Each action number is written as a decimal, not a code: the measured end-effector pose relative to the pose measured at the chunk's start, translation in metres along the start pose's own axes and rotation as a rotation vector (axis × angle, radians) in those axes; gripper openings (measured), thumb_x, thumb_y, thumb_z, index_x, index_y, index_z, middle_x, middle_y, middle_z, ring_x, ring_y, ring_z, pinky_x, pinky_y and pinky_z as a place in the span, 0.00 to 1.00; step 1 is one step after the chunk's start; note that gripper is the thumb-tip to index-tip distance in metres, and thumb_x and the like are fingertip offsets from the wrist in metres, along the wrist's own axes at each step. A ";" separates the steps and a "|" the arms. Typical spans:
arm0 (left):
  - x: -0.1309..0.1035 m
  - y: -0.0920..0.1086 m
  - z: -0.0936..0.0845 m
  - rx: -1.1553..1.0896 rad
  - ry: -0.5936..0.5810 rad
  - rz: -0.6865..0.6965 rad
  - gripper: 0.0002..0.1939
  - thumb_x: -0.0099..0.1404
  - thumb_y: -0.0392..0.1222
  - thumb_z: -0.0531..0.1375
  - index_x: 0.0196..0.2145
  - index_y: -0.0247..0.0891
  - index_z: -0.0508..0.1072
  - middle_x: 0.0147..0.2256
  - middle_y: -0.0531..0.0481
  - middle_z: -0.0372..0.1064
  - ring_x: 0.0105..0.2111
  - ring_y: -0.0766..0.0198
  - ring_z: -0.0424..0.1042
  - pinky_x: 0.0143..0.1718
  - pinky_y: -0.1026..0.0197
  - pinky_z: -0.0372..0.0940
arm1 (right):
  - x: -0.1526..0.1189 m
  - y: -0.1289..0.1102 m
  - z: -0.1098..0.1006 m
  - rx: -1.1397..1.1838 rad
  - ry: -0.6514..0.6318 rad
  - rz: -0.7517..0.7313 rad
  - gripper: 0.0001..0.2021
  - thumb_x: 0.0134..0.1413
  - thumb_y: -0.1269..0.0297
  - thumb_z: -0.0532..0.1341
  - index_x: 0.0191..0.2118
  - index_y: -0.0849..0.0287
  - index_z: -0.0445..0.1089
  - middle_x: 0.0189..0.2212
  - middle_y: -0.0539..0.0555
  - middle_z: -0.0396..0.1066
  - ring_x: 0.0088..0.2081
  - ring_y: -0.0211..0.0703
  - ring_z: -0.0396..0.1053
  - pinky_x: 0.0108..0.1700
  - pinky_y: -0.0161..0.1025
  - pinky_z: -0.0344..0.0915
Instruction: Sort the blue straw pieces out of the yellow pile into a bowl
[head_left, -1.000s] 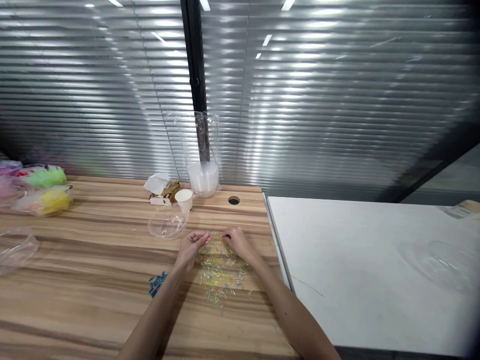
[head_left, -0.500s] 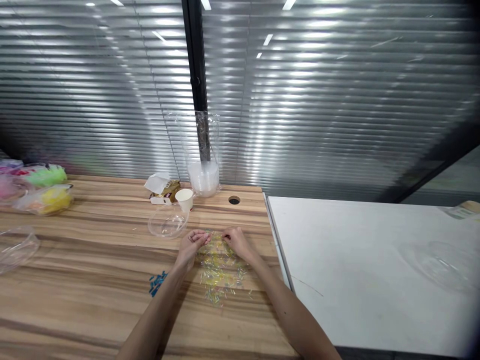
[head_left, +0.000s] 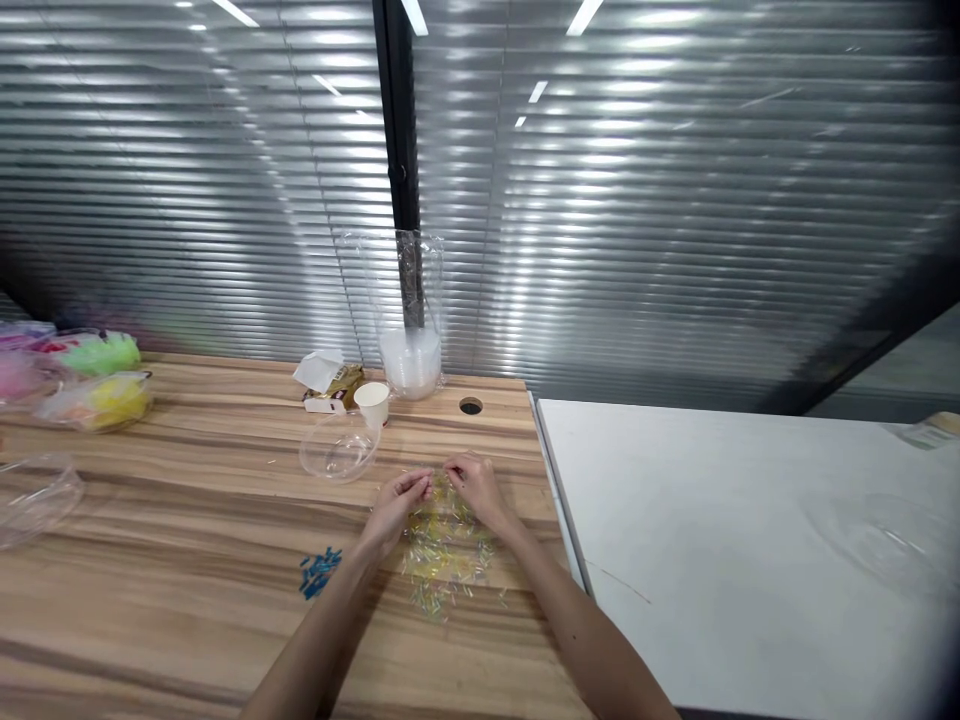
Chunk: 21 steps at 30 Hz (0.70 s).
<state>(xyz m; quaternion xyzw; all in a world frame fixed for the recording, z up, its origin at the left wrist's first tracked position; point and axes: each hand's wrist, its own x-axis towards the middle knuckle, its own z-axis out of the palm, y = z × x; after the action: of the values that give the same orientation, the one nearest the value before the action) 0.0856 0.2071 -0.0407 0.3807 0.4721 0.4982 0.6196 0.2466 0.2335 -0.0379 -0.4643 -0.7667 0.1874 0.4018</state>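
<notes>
Small yellow and clear tube-like pieces [head_left: 442, 555] lie scattered on the wooden table [head_left: 187, 480]. At their far left edge is my left hand [head_left: 405, 495], its fingers pinched together. My right hand [head_left: 474, 485] is just to the right, fingertips also pressed together, a small gap between the two. Whatever either hand holds is too small to make out. A little pile of blue pieces [head_left: 320, 572] sits left of my left forearm. Beyond my left hand stands a clear round bowl [head_left: 340, 450], near a white paper cup [head_left: 373, 404].
Behind the cup are a brown-gold packet [head_left: 345, 385] and a clear bag of white tubs [head_left: 411, 362]. Bags of coloured material [head_left: 101, 400] and a clear container [head_left: 37, 498] lie left. A white table [head_left: 720, 540] adjoins on the right, bearing a clear lid [head_left: 892, 540].
My left hand has moved slightly right and nearer to me, its fingers drawn closer together. My right hand stays almost in place. The whole view has shifted slightly.
</notes>
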 end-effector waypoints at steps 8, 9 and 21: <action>-0.001 -0.012 0.010 -0.187 -0.004 -0.076 0.03 0.53 0.36 0.61 0.28 0.35 0.73 0.30 0.49 0.72 0.32 0.65 0.70 0.36 0.65 0.65 | -0.010 -0.015 0.014 0.148 0.120 -0.261 0.08 0.57 0.72 0.56 0.34 0.58 0.73 0.35 0.54 0.74 0.40 0.41 0.70 0.45 0.40 0.66; 0.000 -0.012 0.009 -0.203 0.003 -0.094 0.03 0.55 0.36 0.59 0.27 0.35 0.72 0.29 0.49 0.72 0.32 0.65 0.70 0.36 0.65 0.66 | -0.011 -0.017 0.016 0.157 0.115 -0.291 0.08 0.57 0.72 0.56 0.34 0.58 0.73 0.35 0.54 0.74 0.40 0.41 0.70 0.45 0.40 0.66; 0.004 -0.009 0.009 -0.447 0.009 -0.254 0.10 0.64 0.32 0.50 0.27 0.35 0.67 0.24 0.52 0.66 0.23 0.72 0.66 0.27 0.70 0.66 | -0.012 -0.018 0.019 0.158 -0.050 -0.323 0.06 0.57 0.68 0.59 0.34 0.58 0.74 0.33 0.53 0.75 0.41 0.44 0.66 0.44 0.41 0.66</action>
<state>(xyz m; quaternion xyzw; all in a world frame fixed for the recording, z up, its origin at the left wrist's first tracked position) 0.0967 0.2094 -0.0472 0.1699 0.3969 0.5100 0.7440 0.2247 0.2154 -0.0425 -0.2973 -0.8240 0.1917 0.4426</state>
